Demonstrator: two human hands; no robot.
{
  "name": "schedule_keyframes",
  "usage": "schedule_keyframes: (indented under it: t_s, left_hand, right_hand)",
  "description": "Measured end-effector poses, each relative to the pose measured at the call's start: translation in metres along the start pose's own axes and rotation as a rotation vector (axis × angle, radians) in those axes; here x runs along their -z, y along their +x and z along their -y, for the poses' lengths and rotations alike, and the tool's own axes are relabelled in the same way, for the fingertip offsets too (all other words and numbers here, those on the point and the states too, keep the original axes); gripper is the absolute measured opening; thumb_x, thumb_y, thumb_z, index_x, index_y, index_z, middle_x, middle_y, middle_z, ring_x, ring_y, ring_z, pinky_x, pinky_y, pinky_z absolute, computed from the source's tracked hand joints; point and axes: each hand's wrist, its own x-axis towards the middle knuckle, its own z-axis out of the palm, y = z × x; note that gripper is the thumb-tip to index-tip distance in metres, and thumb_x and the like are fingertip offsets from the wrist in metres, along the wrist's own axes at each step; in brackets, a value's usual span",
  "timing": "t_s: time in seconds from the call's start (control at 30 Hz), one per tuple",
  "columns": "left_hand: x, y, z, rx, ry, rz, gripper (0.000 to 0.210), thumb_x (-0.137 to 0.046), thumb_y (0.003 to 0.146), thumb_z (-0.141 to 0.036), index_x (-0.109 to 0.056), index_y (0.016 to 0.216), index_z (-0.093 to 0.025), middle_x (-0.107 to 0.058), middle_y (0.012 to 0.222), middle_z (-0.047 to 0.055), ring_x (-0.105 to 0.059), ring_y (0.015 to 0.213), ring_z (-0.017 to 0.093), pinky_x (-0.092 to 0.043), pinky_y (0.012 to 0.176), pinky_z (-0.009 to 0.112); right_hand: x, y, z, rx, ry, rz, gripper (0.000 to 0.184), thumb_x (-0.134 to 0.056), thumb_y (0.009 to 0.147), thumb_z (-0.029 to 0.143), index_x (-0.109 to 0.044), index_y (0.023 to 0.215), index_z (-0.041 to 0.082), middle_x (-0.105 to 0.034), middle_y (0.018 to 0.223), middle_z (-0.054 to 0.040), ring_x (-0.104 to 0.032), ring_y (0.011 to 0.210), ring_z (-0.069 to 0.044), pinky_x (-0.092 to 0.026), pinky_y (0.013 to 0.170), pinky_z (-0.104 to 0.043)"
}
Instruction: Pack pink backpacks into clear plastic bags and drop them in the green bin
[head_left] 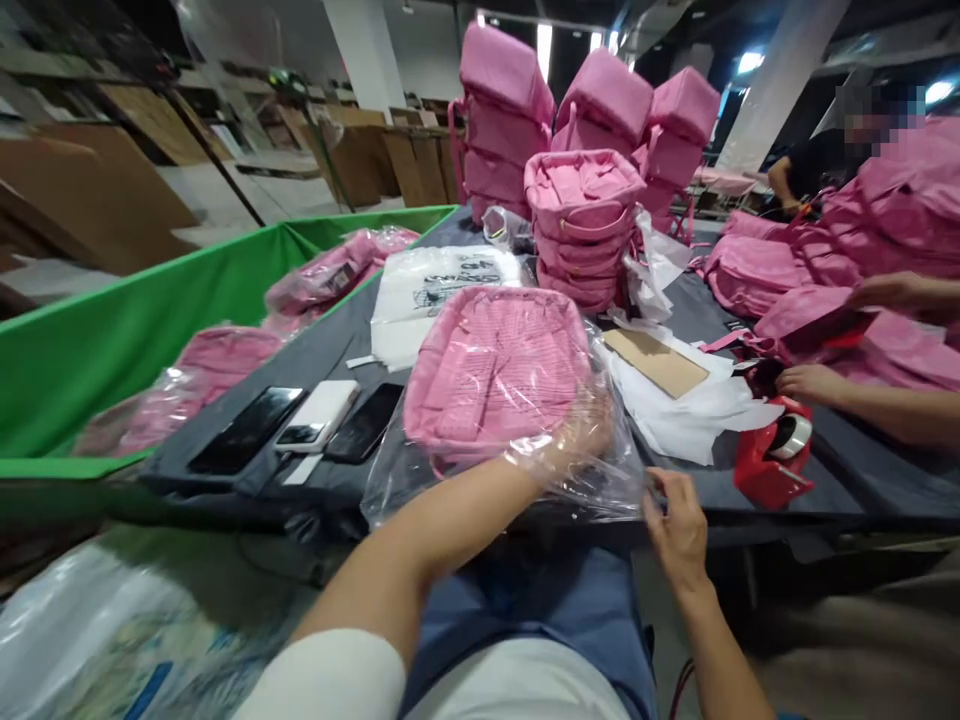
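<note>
A pink backpack (510, 375) lies on the dark table in front of me, its striped pink lining facing up. A clear plastic bag (397, 470) covers it, the loose mouth toward me. My left hand (589, 430) reaches inside the plastic, at the near right side of the backpack. Film and glare blur its fingers, so their grip is unclear. At the bag's right corner, my right hand (676, 520) is closed, pinching the plastic edge between thumb and fingers.
Left of the backpack are phones (244, 430), a white power bank (319, 415) and printed white bags (405, 310). Pink backpacks (585, 230) stand stacked behind. At right are a cardboard piece (656, 362), a red tape dispenser (772, 455) and a co-worker's hands (814, 385). A green bin (225, 270) borders the left.
</note>
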Motion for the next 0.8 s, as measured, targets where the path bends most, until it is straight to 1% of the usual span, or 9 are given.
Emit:
schedule_keyframes:
  t_s: [0.07,0.13,0.2,0.23,0.3,0.4,0.5,0.63,0.8]
  left_hand:
    - [-0.002,-0.055,-0.015,-0.128,0.025,0.067,0.021,-0.060,0.094,-0.011,-0.073,0.110,-0.008,-0.068,0.134,0.020,-0.058,0.134,0.036,-0.044,0.118,0.052]
    - [0.003,-0.124,-0.029,-0.340,0.026,0.101,0.016,-0.067,0.092,-0.020,-0.075,0.106,-0.018,-0.074,0.128,0.009,-0.061,0.132,0.027,-0.046,0.118,0.040]
    - [0.012,-0.192,-0.035,-0.614,0.086,-0.076,0.018,-0.063,0.097,-0.025,-0.074,0.110,-0.021,-0.072,0.131,0.006,-0.060,0.131,0.020,-0.045,0.117,0.033]
    - [0.017,-0.222,-0.033,-0.593,0.104,-0.212,0.016,-0.065,0.096,-0.027,-0.074,0.109,-0.024,-0.071,0.131,0.004,-0.056,0.133,0.019,-0.043,0.118,0.032]
    - [0.029,-0.265,-0.017,-0.302,0.225,-0.459,0.020,-0.073,0.090,-0.025,-0.072,0.110,-0.027,-0.068,0.132,0.006,-0.048,0.140,0.023,-0.038,0.120,0.038]
    - [0.044,-0.296,0.028,0.424,0.394,-0.669,0.035,-0.080,0.084,-0.029,-0.068,0.115,-0.021,-0.062,0.129,0.016,-0.045,0.139,0.036,-0.037,0.117,0.055]
    - [0.051,-0.309,0.068,0.921,0.244,-0.827,0.032,-0.067,0.091,-0.049,-0.065,0.100,-0.018,-0.065,0.100,0.011,-0.062,0.105,0.032,-0.048,0.100,0.053]
    - [0.046,-0.335,0.071,1.026,0.054,-0.897,0.028,-0.063,0.087,-0.048,-0.058,0.078,-0.022,-0.058,0.075,0.002,-0.058,0.076,0.023,-0.050,0.078,0.040]
    - [0.036,-0.373,0.043,1.048,-0.124,-0.801,0.019,-0.071,0.072,-0.038,-0.057,0.077,-0.025,-0.062,0.077,0.003,-0.060,0.082,0.027,-0.051,0.075,0.042]
  right_hand:
    - [-0.004,-0.027,-0.015,-0.160,0.048,0.024,0.021,-0.052,0.101,0.040,-0.063,0.100,0.022,-0.068,0.090,-0.0069,-0.067,0.076,-0.022,-0.056,0.068,-0.035]
    - [-0.007,-0.057,-0.020,-0.310,0.098,0.063,0.026,-0.053,0.100,0.047,-0.060,0.094,0.023,-0.067,0.081,-0.0048,-0.066,0.069,-0.022,-0.054,0.062,-0.033]
    - [-0.007,-0.083,-0.018,-0.413,0.105,0.067,0.030,-0.054,0.099,0.052,-0.061,0.093,0.023,-0.068,0.079,-0.0049,-0.066,0.068,-0.022,-0.050,0.057,-0.032]
    - [-0.006,-0.092,-0.014,-0.437,0.090,0.041,0.031,-0.055,0.098,0.054,-0.061,0.093,0.023,-0.069,0.080,-0.0059,-0.066,0.070,-0.023,-0.049,0.056,-0.031]
    - [-0.003,-0.101,-0.007,-0.419,0.044,-0.043,0.032,-0.058,0.096,0.055,-0.062,0.092,0.023,-0.071,0.085,-0.0082,-0.066,0.078,-0.024,-0.049,0.061,-0.032]
    - [0.000,-0.092,0.003,-0.349,0.037,-0.061,0.034,-0.062,0.092,0.058,-0.062,0.090,0.024,-0.069,0.083,-0.0071,-0.064,0.078,-0.024,-0.049,0.065,-0.033]
    - [0.001,-0.069,0.007,-0.432,0.110,0.036,0.034,-0.063,0.089,0.058,-0.058,0.087,0.024,-0.059,0.070,0.0001,-0.056,0.058,-0.017,-0.045,0.055,-0.029]
    - [0.013,-0.049,0.008,-0.554,0.185,-0.013,0.036,-0.063,0.090,0.057,-0.049,0.080,0.025,-0.048,0.064,0.0051,-0.049,0.051,-0.013,-0.039,0.049,-0.026]
    - [0.030,-0.064,0.014,-0.416,0.229,0.261,0.045,-0.063,0.090,0.060,-0.049,0.066,0.024,-0.050,0.062,0.0024,-0.048,0.055,-0.013,-0.041,0.053,-0.026]
